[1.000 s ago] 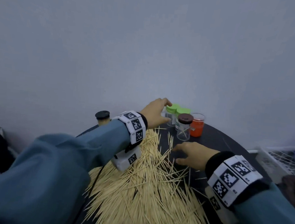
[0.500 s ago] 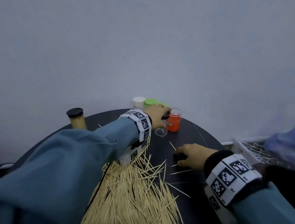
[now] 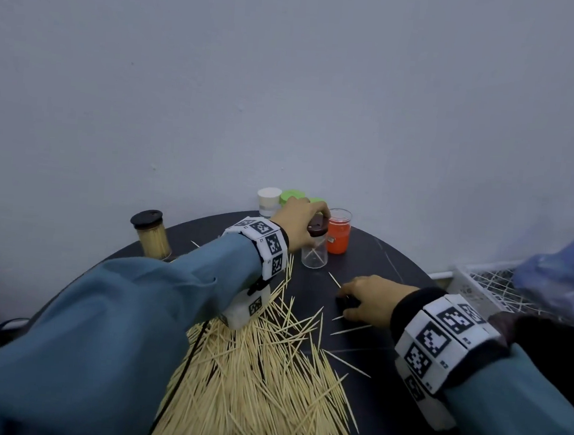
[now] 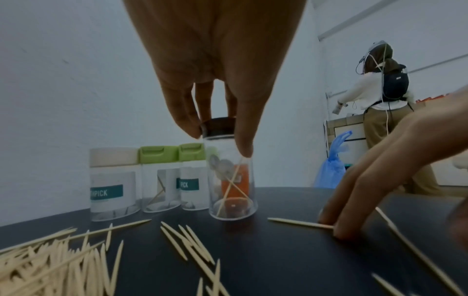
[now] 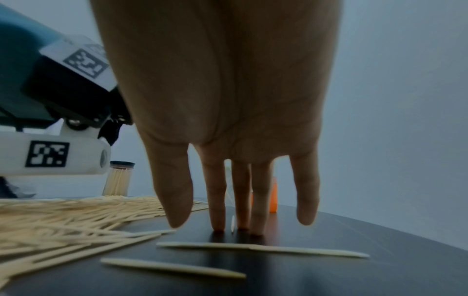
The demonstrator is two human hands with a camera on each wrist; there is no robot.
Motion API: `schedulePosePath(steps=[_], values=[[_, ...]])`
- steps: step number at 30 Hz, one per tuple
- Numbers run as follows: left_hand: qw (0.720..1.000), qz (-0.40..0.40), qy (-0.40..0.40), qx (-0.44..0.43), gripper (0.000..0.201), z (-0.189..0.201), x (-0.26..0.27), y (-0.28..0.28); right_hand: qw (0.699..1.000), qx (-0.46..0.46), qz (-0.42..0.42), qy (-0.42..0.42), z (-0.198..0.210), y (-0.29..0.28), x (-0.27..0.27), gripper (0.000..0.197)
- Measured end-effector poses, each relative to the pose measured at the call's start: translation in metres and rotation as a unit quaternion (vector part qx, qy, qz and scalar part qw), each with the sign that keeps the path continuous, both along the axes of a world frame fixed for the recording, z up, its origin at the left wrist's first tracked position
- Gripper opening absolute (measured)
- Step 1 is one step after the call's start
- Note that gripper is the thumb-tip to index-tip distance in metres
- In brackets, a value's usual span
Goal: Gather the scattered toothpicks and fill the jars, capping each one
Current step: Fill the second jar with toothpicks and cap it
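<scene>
desk [image 3: 395,260]: black, toothpicks [image 3: 259,380] piling near you
left hand [image 3: 298,225]: you're gripping the dark-capped jar [image 3: 314,253]
right hand [image 3: 372,298]: fingers straight, pressing the desk

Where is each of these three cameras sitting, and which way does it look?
Head: worn on the head, looking down at the dark table and toothpick pile; both sleeves and hands show.
Left wrist: low, looking along the left hand gripping the dark-capped jar.
Right wrist: low, looking along the right hand, fingertips on the table.
Shared: head and left wrist both show that jar.
</scene>
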State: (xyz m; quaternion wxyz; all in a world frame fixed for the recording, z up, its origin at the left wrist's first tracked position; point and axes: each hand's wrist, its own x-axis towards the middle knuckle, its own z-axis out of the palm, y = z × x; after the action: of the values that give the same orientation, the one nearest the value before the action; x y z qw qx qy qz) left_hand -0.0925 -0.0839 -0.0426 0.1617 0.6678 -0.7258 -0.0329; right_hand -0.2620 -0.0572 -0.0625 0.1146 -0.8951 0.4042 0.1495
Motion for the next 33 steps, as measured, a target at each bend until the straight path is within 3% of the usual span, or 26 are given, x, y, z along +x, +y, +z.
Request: schedulePosePath(steps=[9,14,18,22,24,26,33], values=[[0.990,0.002,0.113,-0.082,0.051,0.041,0.004,0.051,1.000,0.011,-0.011,0.000,0.008,0.002,0.005,0.040],[0.971,-0.006,0.210,-0.112,0.067,0.048,0.008,0.089,0.990,-0.052,-0.006,-0.134,0.015,-0.004,0.013,0.036],[0.955,0.006,0.270,-0.122,0.067,0.036,0.020,0.112,0.945,-0.052,-0.014,-0.324,0.023,0.002,0.026,0.028],[0.950,0.023,0.288,-0.117,0.057,0.020,0.032,0.131,0.861,0.103,-0.031,-0.498,0.034,0.027,0.044,0.037],[0.949,0.030,0.295,-0.110,0.057,0.014,0.036,0.138,0.853,0.120,-0.011,-0.507,0.036,0.036,0.052,0.038],[0.949,0.031,0.291,-0.116,0.056,0.010,0.039,0.142,0.866,0.077,0.009,-0.493,0.034,0.039,0.061,0.041],[0.946,0.025,0.293,-0.137,0.055,0.002,0.043,0.147,0.858,0.038,-0.001,-0.513,0.029,0.038,0.076,0.039]])
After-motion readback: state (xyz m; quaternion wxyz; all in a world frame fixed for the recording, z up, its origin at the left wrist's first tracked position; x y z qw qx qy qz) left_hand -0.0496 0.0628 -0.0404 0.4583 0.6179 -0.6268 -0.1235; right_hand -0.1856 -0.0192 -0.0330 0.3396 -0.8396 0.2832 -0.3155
